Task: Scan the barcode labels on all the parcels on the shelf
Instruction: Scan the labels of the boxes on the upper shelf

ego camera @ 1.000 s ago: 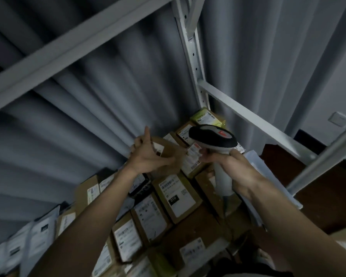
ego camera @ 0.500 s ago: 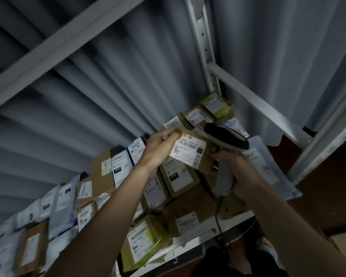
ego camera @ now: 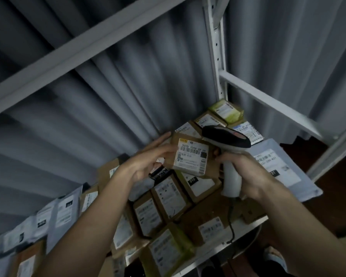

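Dim, bluish light throughout. Grey pleated curtain [ego camera: 112, 100] filling the whole backdrop, folds running floor-ward. In front of curtain: white metal rack upright [ego camera: 216, 47] with punched holes, white crossbeam [ego camera: 68, 54] slanting left of upright, a second rail [ego camera: 268, 100] slanting right of it. Dark reddish-brown floor [ego camera: 336, 196] right of upright, below the rail.
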